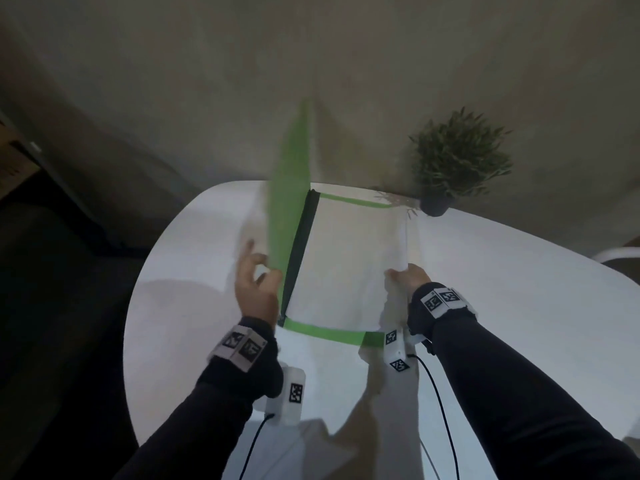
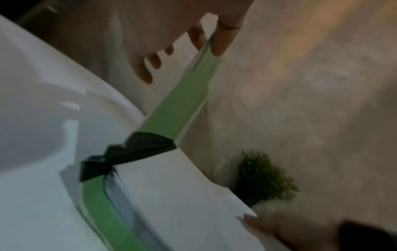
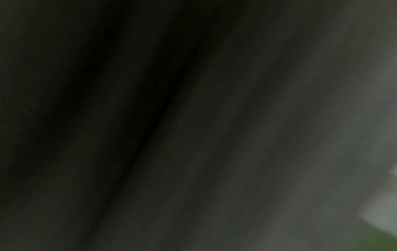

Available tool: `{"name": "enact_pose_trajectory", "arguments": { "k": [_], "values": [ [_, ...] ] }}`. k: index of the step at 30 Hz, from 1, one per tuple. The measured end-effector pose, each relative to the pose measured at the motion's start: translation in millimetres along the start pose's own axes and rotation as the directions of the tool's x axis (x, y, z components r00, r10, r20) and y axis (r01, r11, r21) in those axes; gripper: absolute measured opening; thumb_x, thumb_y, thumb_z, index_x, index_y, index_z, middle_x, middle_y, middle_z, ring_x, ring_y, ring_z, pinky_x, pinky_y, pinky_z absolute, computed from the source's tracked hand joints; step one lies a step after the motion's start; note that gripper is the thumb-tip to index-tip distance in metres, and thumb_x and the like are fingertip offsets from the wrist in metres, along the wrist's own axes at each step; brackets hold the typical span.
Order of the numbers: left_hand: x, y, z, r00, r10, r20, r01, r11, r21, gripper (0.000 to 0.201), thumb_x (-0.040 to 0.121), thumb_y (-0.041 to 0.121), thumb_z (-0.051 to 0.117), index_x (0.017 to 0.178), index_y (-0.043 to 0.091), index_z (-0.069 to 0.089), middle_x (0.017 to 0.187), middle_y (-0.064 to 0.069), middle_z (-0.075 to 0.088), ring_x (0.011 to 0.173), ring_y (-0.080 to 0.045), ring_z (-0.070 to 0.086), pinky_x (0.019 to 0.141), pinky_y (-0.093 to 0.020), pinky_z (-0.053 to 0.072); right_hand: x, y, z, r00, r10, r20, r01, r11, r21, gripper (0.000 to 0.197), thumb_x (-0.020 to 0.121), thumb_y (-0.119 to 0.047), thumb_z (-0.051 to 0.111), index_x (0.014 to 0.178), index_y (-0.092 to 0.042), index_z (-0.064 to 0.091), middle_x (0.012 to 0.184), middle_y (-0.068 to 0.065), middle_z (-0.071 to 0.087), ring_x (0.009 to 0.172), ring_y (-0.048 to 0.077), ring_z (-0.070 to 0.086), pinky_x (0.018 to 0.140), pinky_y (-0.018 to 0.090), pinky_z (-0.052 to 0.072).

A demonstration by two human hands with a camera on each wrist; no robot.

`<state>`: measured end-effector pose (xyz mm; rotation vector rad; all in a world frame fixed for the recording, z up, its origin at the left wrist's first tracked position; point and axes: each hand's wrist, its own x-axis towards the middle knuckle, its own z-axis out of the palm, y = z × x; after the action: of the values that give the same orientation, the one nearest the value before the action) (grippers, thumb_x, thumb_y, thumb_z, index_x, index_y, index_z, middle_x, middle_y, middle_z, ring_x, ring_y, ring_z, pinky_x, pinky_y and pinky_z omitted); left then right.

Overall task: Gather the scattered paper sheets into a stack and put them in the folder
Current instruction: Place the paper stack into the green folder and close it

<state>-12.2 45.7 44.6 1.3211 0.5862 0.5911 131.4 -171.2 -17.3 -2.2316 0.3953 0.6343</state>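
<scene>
A green folder point(image 1: 325, 332) with a black spine point(image 1: 303, 251) lies open on the white table point(image 1: 519, 306). Its left cover point(image 1: 287, 202) stands nearly upright. My left hand point(image 1: 263, 271) pinches the near edge of that cover between thumb point(image 2: 225, 34) and forefinger, the other fingers spread. The white paper stack point(image 1: 346, 265) lies on the folder's right half, with green border showing at its far and near edges. My right hand point(image 1: 403, 275) grips the stack's near right corner. The right wrist view is dark and blurred.
A small potted plant point(image 1: 457, 161) stands at the table's far edge, just past the folder's far right corner. A white chair back point(image 1: 620, 254) shows at the right. Cables run from both wrist units toward me.
</scene>
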Motion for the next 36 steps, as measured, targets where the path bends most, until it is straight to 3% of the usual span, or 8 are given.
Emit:
{"name": "enact_pose_trajectory", "arguments": {
  "k": [3,7,12,19,24,28,31,36],
  "values": [
    [-16,-8,16,0.944,-0.004,0.331,-0.033,0.994,0.106,0.036,0.073,-0.019,0.048,0.069,0.016,0.042,0.122,-0.001,0.060,0.116,-0.021,0.055,0.089,-0.020,0.042,-3,-1,1,0.999,0.008,0.031,-0.011,0.995,0.100,0.040,0.087,-0.032,0.057,0.105,0.003,0.062,0.093,0.014,0.065,0.076,0.027,0.060,0.067,0.029,0.047],
    [-25,-21,20,0.823,-0.050,0.566,-0.258,0.855,0.450,0.039,0.073,-0.004,0.061,0.075,0.029,0.041,0.132,0.005,0.057,0.120,-0.017,0.052,0.103,-0.029,0.037,-5,1,-2,0.997,-0.053,0.053,0.046,0.991,0.127,0.038,0.097,-0.023,0.045,0.121,0.004,0.055,0.120,0.020,0.060,0.103,0.031,0.059,0.095,0.041,0.048],
    [-18,-28,20,0.734,-0.089,0.674,-0.468,0.652,0.596,0.036,0.070,0.010,0.071,0.095,0.026,0.051,0.128,0.010,0.058,0.112,-0.009,0.048,0.101,-0.026,0.035,-10,9,-19,0.991,-0.062,0.117,0.052,0.995,0.088,0.024,0.094,0.001,0.046,0.071,0.000,0.054,0.072,0.011,0.053,0.074,0.028,0.052,0.078,0.031,0.038],
    [6,-36,26,0.613,-0.277,0.740,-0.376,0.722,0.582,0.041,0.074,0.024,0.078,0.109,0.027,0.058,0.122,0.006,0.057,0.119,-0.015,0.048,0.106,-0.037,0.036,-14,16,-25,0.999,0.025,0.036,-0.032,0.971,0.237,0.041,0.101,-0.030,0.037,0.083,0.001,0.057,0.092,0.013,0.059,0.083,0.027,0.056,0.085,0.034,0.040],
    [36,-50,22,0.651,-0.475,0.593,-0.123,0.704,0.699,0.041,0.089,0.027,0.061,0.128,0.020,0.049,0.127,-0.001,0.055,0.111,-0.020,0.055,0.097,-0.035,0.046,-12,31,-23,0.974,0.066,0.218,-0.187,0.780,0.598,0.057,0.091,-0.065,0.029,0.102,-0.016,0.054,0.089,0.008,0.057,0.081,0.023,0.055,0.074,0.035,0.047],
    [51,-61,17,0.840,-0.296,0.454,-0.268,0.502,0.822,0.040,0.086,0.015,0.062,0.125,0.020,0.054,0.123,-0.008,0.057,0.099,-0.021,0.055,0.089,-0.031,0.048,-14,24,-12,0.997,0.004,0.072,-0.016,0.988,0.156,0.018,0.095,-0.029,0.050,0.102,-0.013,0.057,0.101,0.010,0.060,0.088,0.026,0.058,0.084,0.036,0.050],
    [54,-59,11,0.937,-0.238,0.254,-0.183,0.285,0.941,0.056,0.083,0.028,0.066,0.135,0.020,0.046,0.131,-0.014,0.048,0.118,-0.030,0.048,0.099,-0.038,0.044,-19,19,-6,1.000,-0.006,-0.027,0.000,0.982,-0.190,0.032,0.095,-0.020,0.048,0.119,0.001,0.056,0.120,0.016,0.058,0.115,0.032,0.055,0.098,0.034,0.044],
    [56,-60,11,0.868,-0.463,0.178,0.010,0.376,0.927,0.045,0.089,0.027,0.062,0.124,0.001,0.053,0.124,-0.017,0.059,0.114,-0.030,0.057,0.093,-0.032,0.044,-24,17,11,0.999,0.045,0.002,-0.042,0.953,-0.301,0.033,0.097,-0.017,0.043,0.119,0.004,0.058,0.110,0.014,0.059,0.112,0.029,0.058,0.088,0.029,0.044]
  ]
}}
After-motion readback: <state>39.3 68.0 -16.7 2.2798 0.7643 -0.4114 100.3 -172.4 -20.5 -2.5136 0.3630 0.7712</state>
